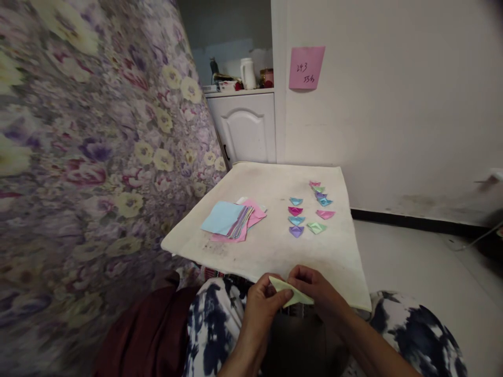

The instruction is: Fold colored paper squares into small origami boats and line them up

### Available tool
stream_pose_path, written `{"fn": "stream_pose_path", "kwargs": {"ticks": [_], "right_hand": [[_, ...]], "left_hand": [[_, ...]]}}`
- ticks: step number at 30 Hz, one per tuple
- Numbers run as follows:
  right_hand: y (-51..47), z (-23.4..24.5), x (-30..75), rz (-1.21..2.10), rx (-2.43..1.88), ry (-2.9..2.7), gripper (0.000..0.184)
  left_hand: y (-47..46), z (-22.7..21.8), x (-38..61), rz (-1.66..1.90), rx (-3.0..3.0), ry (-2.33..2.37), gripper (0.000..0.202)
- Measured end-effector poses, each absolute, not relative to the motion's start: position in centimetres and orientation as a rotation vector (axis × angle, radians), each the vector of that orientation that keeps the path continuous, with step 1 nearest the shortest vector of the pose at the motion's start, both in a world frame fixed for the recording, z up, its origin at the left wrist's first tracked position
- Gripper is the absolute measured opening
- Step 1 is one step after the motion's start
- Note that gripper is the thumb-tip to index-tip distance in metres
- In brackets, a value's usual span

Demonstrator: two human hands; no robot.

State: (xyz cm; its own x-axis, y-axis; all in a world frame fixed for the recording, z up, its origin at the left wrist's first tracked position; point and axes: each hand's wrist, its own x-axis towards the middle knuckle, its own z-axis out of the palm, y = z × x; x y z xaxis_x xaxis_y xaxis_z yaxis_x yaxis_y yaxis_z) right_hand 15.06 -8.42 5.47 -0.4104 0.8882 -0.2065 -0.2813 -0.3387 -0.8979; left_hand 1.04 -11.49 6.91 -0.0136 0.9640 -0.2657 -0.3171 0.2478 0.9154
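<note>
A pale yellow-green folded paper (293, 293) is pinched between both my hands just in front of the small white table's (271, 246) near edge. My left hand (261, 306) grips its left end with curled fingers. Over its right part my right hand (318, 288) closes thumb and fingers. Several small folded paper boats (296, 220) in pink, blue, green and purple lie in rows on the table's right half. A fanned stack of coloured paper sheets (231, 220), a blue one on top, rests on the left half.
A flowered fabric surface (90, 146) rises close on the left. Behind the table stand a white cabinet (245, 125) with a jug and jars, and a wall with a pink note (306, 67). My patterned trousers (412, 324) show below.
</note>
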Motion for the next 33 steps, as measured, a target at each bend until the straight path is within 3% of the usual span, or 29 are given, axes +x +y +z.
{"fn": "stream_pose_path", "kwargs": {"ticks": [5, 9, 18, 33], "right_hand": [[-8.8, 6.4, 15.6, 1.7, -0.983, -1.254, 0.035], [-8.6, 6.3, 15.9, 1.543, -1.104, -1.447, 0.024], [-8.5, 6.4, 16.1, 1.481, -1.159, -1.481, 0.016], [-9.9, 8.5, 16.0, 1.14, -1.198, -1.571, 0.007]], "left_hand": [[-11.3, 6.3, 0.7, 1.18, 0.722, 1.135, 0.023], [-11.2, 6.8, 0.7, 1.192, 0.727, 1.102, 0.02], [-11.6, 7.2, 0.5, 1.172, 0.802, 1.181, 0.024], [-11.8, 8.1, 1.0, 1.225, 0.834, 1.097, 0.012]]}}
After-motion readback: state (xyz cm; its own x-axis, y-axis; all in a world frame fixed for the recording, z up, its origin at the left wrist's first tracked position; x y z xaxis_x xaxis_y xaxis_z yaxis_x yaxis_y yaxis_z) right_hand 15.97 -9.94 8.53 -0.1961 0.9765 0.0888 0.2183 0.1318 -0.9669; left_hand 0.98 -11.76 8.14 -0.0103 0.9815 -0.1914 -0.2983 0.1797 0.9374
